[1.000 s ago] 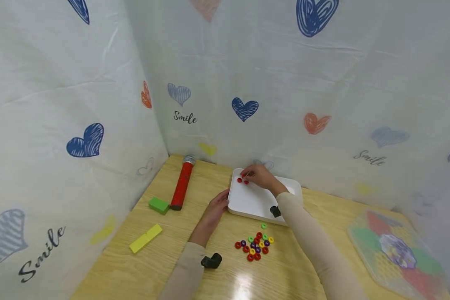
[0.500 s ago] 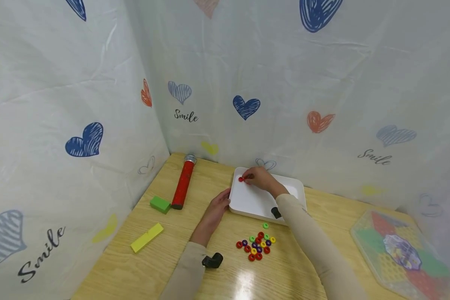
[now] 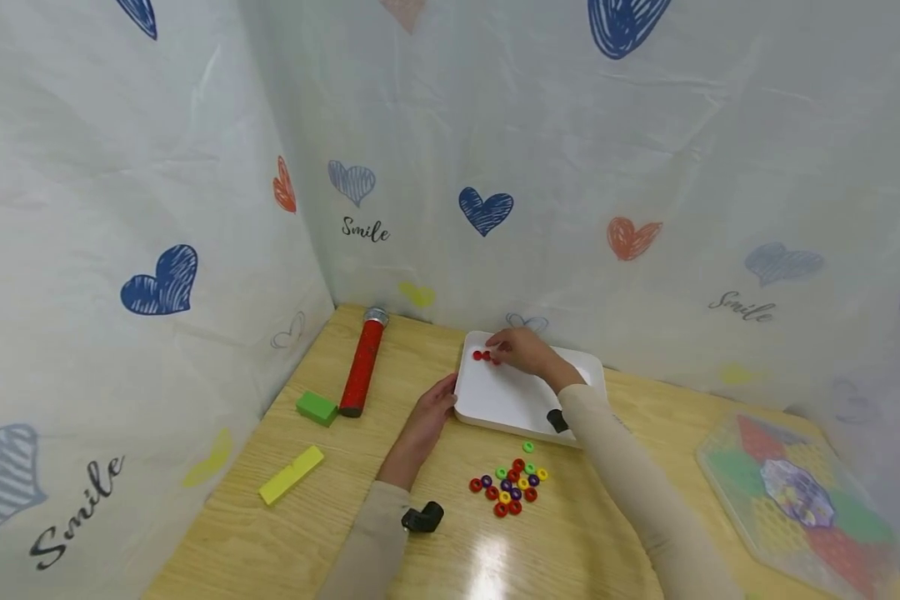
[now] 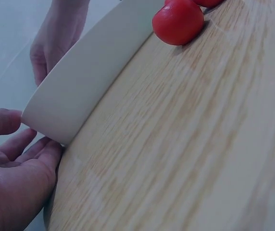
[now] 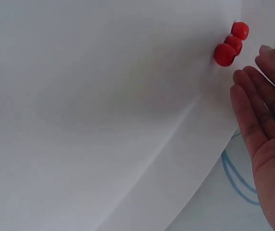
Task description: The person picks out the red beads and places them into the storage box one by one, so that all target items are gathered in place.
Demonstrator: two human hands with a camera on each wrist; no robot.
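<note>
A white tray [image 3: 502,400] lies at the back of the wooden table. At its left side my left hand [image 3: 426,417] grips the corner; in the left wrist view, the thumb sits at the rim and the fingers under the tray wall [image 4: 80,82]. My right hand [image 3: 523,350] hovers over the tray's far left part. Three red beads [image 5: 233,45] form a short row inside the tray, just off the right fingertips, which are extended with nothing between them. On the table in front of the tray lies a loose group of red, purple, yellow and green ring beads [image 3: 513,476].
A red tube with a silver end [image 3: 363,367] lies at the left, touching or close to a green block [image 3: 317,407]. Nearer stands a yellow block [image 3: 291,475]. At the right is a clear hexagonal case [image 3: 795,492] with coloured sections. A printed curtain [image 3: 555,167] hangs behind.
The red beads in the tray now show as a row of three, the right fingers having drawn slightly away from them. The left hand stays at the tray corner.
</note>
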